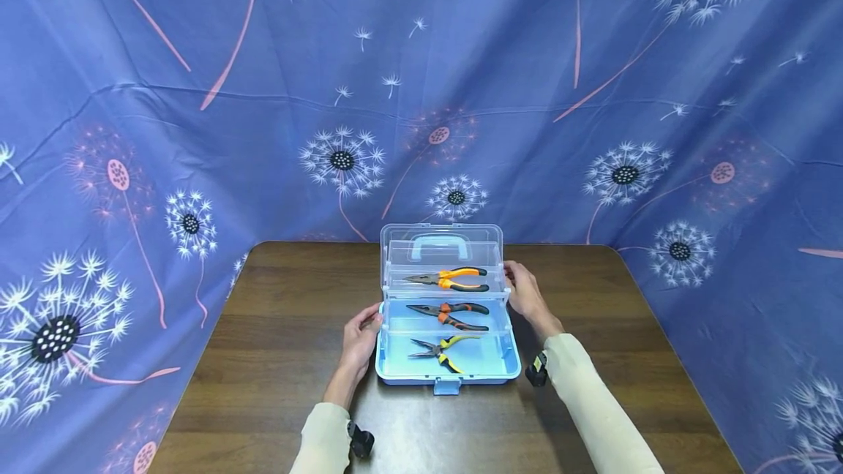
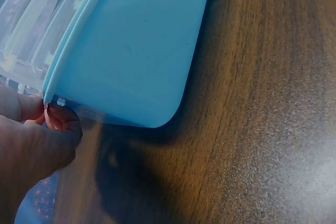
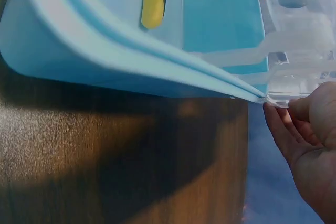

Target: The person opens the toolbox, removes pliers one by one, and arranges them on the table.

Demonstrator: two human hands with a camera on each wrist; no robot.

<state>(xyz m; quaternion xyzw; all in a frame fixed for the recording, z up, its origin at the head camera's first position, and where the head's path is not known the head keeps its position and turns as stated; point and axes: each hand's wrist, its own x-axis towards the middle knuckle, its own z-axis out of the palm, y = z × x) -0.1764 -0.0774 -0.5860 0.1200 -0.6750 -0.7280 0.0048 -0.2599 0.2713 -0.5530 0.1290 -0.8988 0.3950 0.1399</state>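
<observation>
A light blue toolbox (image 1: 411, 379) stands open on the table, its clear lid (image 1: 490, 240) raised at the back. Long-nose pliers with yellow-orange and black handles (image 1: 448, 274) lie in the upper clear tray. Below them are pliers with dark orange and black handles (image 1: 446, 308). A smaller yellow-handled pair (image 1: 431, 348) sits lowest, near the box's front. My left hand (image 1: 358, 342) pinches the box's rim (image 2: 71, 40) at its back left corner. On the right, my right hand (image 1: 523, 291) pinches the clear plastic edge (image 3: 281, 98) by the back corner. Some fingertips are hidden.
The brown wooden table (image 1: 296, 313) extends around the box on both sides. Blue dandelion-print cloth (image 1: 408, 35) hangs behind the table and along its sides. The front latch (image 1: 447, 387) hangs down. Each wrist carries a small black camera (image 1: 361, 441).
</observation>
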